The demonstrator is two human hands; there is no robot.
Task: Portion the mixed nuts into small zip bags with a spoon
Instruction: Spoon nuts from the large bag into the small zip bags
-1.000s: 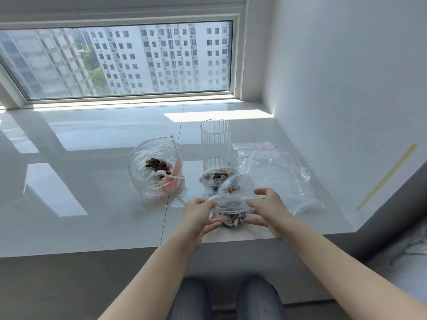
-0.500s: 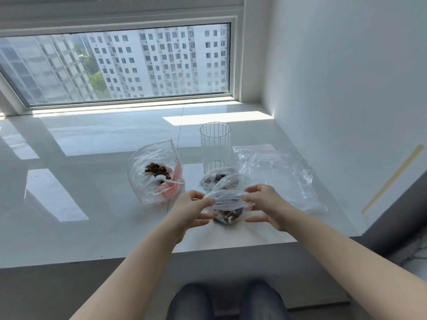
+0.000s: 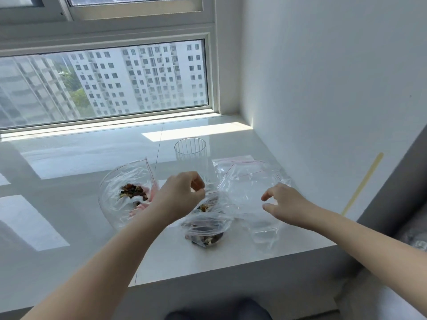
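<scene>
Both hands have just come off the filled small zip bag, which half a second ago they were pinching along its top edge. It now lies on its own near the front edge of the glossy white sill, a dark heap of nuts showing through the plastic at its near end, its upper part crumpled and slumped. Whether the seal is fully pressed shut cannot be told from here.

The left hand has lifted away and back, and now sits above a second nut-filled bag that lies just behind the first, in front of the ribbed clear glass. Its fingers are curled with thumb and fingertips close together; whether they pinch that bag's plastic or nothing at all cannot be told. The right hand has swung out to the right, over the pile of empty zip bags. Its thumb and forefinger are spread apart and relaxed, gripping nothing, and seem to hover just above the plastic.

To the left, the large open bag of mixed nuts stands well clear of both hands, with the white spoon resting inside it, untouched.

By the look of it, 1 portion is done and set down, at least 2 bags hold nuts, and the right hand seems bound for a fresh empty bag, after which the spoon would be needed again
</scene>
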